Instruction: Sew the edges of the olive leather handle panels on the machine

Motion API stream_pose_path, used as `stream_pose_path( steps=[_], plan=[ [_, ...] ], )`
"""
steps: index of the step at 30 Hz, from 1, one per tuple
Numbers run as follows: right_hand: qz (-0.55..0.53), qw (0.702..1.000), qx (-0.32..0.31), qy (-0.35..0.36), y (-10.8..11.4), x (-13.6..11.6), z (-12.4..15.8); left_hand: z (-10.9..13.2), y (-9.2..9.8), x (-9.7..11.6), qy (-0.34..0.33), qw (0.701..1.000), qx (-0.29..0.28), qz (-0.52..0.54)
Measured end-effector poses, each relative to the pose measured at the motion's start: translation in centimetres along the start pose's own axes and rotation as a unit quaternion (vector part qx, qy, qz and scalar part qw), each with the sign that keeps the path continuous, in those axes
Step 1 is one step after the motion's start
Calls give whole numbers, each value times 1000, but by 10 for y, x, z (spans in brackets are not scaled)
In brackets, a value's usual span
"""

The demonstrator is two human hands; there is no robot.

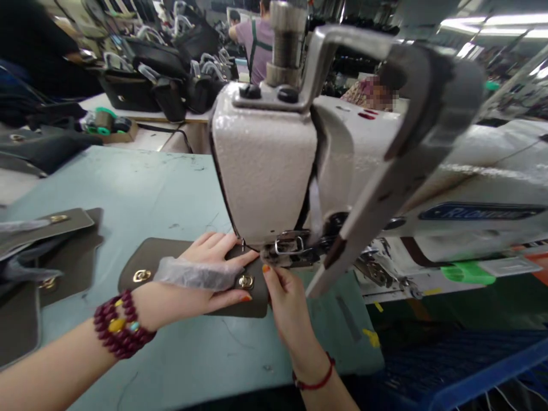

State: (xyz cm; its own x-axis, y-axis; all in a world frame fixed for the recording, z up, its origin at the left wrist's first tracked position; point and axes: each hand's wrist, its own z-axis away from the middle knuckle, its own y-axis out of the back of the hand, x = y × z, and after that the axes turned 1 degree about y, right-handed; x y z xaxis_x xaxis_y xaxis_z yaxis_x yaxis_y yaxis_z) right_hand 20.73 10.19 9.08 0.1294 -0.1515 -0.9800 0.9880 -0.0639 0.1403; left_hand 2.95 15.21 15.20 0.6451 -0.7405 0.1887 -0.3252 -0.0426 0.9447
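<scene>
Panel [257, 303], under left hand [209, 252]: matt, smooth, leather-like
Wrap [188, 275], across left hand: crinkled, translucent plastic
Clasp [245, 281], beside left hand: glossy metal
Machine head [265, 165], above right hand [290, 305]: glossy, pebbled paint
Desk [171, 182], beneath hands: smooth, scuffed

This is a workshop, a sewing floor for bags. A sewing machine [265, 165] takes up the middle, over a worn green-blue table [166, 182]. Flat grey-brown pieces [79, 268] with metal clasps [59, 218] are piled on the left. Behind, black bags [132, 88] crowd a bench (their handles [149, 71] wrapped), near thread spools [105, 121]. Another person [259, 64] stands farther back; strip lights [462, 24] hang at upper right, above a blue crate [475, 374] down low.
</scene>
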Motion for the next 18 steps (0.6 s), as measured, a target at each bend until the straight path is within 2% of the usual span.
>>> stream_pose_path(
  steps=[5, 11, 15, 18],
  plan=[
    [-6, 1000, -16, 9, 11, 4, 5, 8, -8, 21, 34, 994, -9, -101],
    [-50, 994, -97, -16, 23, 25, 36, 12, -16, 29, 76, 994, -22, -73],
    [-34, 996, -85, 11, 22, 39, 44, 9, -15, 30, 72, 994, -10, -79],
    [-34, 996, -79, 24, 19, 40, 43, 5, -14, 30, 74, 994, -15, -79]
  ],
)
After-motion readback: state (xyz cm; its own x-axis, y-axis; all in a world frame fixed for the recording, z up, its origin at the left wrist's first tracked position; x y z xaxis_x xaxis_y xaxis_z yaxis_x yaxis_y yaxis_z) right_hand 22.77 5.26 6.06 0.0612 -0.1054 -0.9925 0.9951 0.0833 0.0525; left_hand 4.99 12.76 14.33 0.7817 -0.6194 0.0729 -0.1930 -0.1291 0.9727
